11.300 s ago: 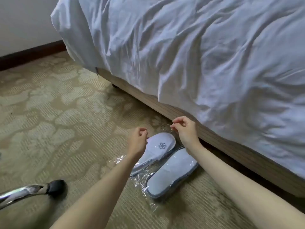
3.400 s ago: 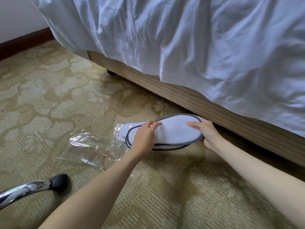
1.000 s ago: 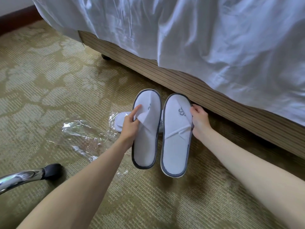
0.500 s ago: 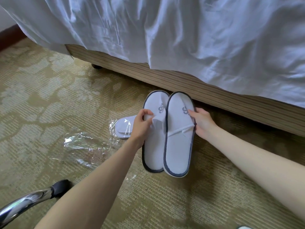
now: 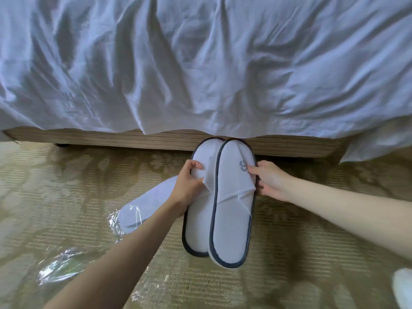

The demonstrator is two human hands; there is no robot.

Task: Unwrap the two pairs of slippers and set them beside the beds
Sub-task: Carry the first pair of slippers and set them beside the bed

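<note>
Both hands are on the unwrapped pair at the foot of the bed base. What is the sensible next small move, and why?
Probably lower the pair flat onto the carpet and let go. The left hand and right hand each hold one slipper, left slipper and right slipper, side by side, toes at the bed base.

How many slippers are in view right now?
3 for sure: left slipper in the left hand, right slipper in the right hand, and a wrapped slipper on the carpet; its mate may be hidden underneath.
</note>
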